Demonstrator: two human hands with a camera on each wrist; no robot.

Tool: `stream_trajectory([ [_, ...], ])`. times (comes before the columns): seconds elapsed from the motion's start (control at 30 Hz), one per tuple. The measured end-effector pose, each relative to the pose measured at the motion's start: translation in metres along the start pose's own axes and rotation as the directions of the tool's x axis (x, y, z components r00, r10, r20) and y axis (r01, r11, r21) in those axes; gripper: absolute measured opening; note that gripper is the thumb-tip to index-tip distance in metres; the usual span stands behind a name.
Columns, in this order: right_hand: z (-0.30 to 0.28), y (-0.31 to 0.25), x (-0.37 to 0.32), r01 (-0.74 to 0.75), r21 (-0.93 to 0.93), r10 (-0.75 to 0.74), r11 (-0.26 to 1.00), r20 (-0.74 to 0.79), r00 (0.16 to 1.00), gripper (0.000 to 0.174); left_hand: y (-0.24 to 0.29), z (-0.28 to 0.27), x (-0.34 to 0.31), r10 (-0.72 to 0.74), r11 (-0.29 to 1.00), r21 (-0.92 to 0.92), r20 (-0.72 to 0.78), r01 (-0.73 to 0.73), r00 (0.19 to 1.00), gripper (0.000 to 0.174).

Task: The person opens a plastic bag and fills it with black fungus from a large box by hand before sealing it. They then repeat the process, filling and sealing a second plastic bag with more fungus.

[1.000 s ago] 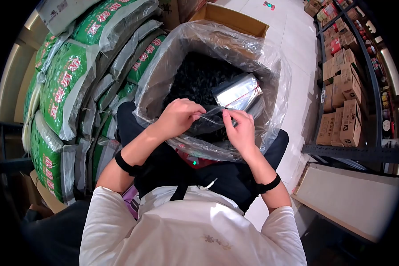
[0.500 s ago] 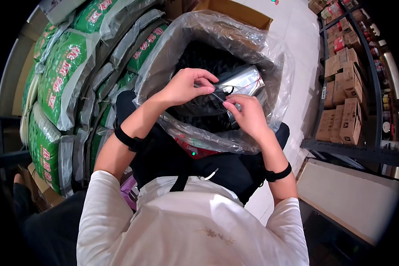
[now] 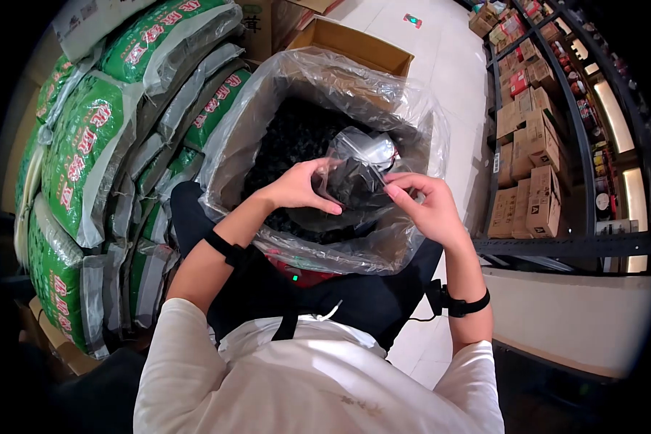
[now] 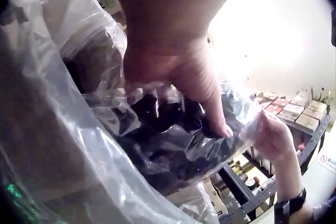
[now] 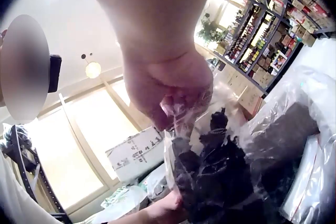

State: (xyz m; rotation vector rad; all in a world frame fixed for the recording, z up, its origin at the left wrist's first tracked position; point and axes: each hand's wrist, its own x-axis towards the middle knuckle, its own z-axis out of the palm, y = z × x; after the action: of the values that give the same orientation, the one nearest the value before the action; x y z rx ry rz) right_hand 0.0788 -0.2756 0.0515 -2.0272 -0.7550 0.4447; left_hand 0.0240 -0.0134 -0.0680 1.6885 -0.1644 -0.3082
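Note:
A clear plastic bag (image 3: 351,184) with crinkled black dried pieces inside hangs between both hands, over the big lined carton. My left hand (image 3: 296,189) grips its left side, the thumb lying across the front in the left wrist view. At the right, my right hand (image 3: 430,206) pinches the bag's edge between thumb and fingers. More loose black pieces (image 3: 278,137) fill the carton's bottom. Behind the held bag, partly hidden by it, a stack of shiny clear bags (image 3: 377,150) lies on them; a red line crosses it in the right wrist view (image 5: 304,187).
The carton's plastic liner (image 3: 220,155) folds over its rim, between the person's knees. Green printed sacks (image 3: 87,145) are piled at the left. An open brown box (image 3: 354,43) stands beyond. At the right are shelves with cartons (image 3: 535,202).
The left hand has gone from fingering the bag's mouth to gripping its side. Both hands first worked at a thin bag's edge; now the bag shows bulging with black pieces. The head view has shifted.

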Motion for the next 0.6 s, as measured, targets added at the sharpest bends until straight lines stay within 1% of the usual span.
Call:
stream_trajectory([
  [0.03, -0.001, 0.005, -0.001, -0.033, 0.067, 0.033, 0.997, -0.005, 0.999, 0.020, 0.002, 0.001, -0.004, -0.012, 0.998, 0.069, -0.046, 0.015, 0.999, 0.094],
  [0.07, -0.003, 0.004, -0.001, -0.032, 0.060, 0.032, 0.998, -0.002, 0.999, 0.020, 0.005, 0.001, -0.006, -0.007, 0.998, 0.064, -0.049, 0.010, 0.999, 0.094],
  [0.13, -0.004, -0.003, -0.002, -0.160, 0.282, 0.203, 0.946, -0.131, 0.970, 0.026, 0.009, 0.001, -0.010, -0.015, 0.983, 0.184, -0.072, 0.029, 0.997, 0.091],
  [0.17, -0.002, 0.002, 0.000, -0.135, 0.273, 0.188, 0.952, -0.180, 0.965, 0.029, 0.003, 0.002, -0.010, 0.010, 0.985, 0.173, -0.107, 0.009, 0.994, 0.085],
  [0.2, 0.001, 0.005, 0.001, -0.138, 0.268, 0.189, 0.953, -0.178, 0.966, 0.029, 0.002, 0.004, -0.011, 0.011, 0.986, 0.168, -0.108, 0.007, 0.994, 0.085],
  [0.27, 0.007, 0.008, 0.006, -0.116, 0.243, 0.164, 0.963, -0.189, 0.968, 0.027, 0.005, 0.007, -0.013, 0.112, 0.966, 0.252, -0.179, -0.064, 0.978, 0.074],
  [0.3, 0.008, 0.008, 0.007, -0.120, 0.248, 0.172, 0.961, -0.200, 0.965, 0.027, 0.009, 0.006, -0.014, 0.116, 0.966, 0.250, -0.184, -0.068, 0.976, 0.074],
  [0.33, 0.007, 0.007, 0.007, -0.117, 0.243, 0.167, 0.963, -0.197, 0.966, 0.027, 0.016, 0.004, -0.016, 0.059, 0.963, 0.269, -0.174, -0.010, 0.983, 0.070],
  [0.37, 0.008, 0.006, 0.007, -0.115, 0.307, 0.193, 0.945, -0.239, 0.952, 0.026, 0.019, 0.003, -0.017, 0.000, 0.956, 0.288, -0.166, 0.048, 0.986, 0.066],
  [0.4, 0.008, 0.006, 0.006, -0.110, 0.373, 0.224, 0.921, -0.278, 0.934, 0.025, 0.014, 0.003, -0.017, 0.001, 0.957, 0.286, -0.169, 0.048, 0.986, 0.066],
  [0.43, 0.008, 0.005, 0.005, -0.109, 0.370, 0.221, 0.922, -0.277, 0.935, 0.025, 0.005, 0.003, -0.016, 0.084, 0.965, 0.260, -0.195, -0.031, 0.977, 0.064],
  [0.47, 0.008, 0.003, 0.005, -0.075, 0.382, 0.198, 0.921, -0.295, 0.935, 0.024, 0.000, 0.003, -0.016, 0.166, 0.965, 0.236, -0.223, -0.112, 0.961, 0.062],
  [0.5, 0.007, 0.003, 0.004, -0.042, 0.393, 0.176, 0.919, -0.313, 0.933, 0.025, 0.005, 0.004, -0.017, 0.169, 0.965, 0.237, -0.225, -0.114, 0.960, 0.062],
  [0.6, 0.001, 0.009, 0.001, -0.019, 0.402, 0.168, 0.916, -0.340, 0.925, 0.025, 0.019, 0.006, -0.021, 0.163, 0.971, 0.215, -0.255, -0.108, 0.953, 0.060],
])
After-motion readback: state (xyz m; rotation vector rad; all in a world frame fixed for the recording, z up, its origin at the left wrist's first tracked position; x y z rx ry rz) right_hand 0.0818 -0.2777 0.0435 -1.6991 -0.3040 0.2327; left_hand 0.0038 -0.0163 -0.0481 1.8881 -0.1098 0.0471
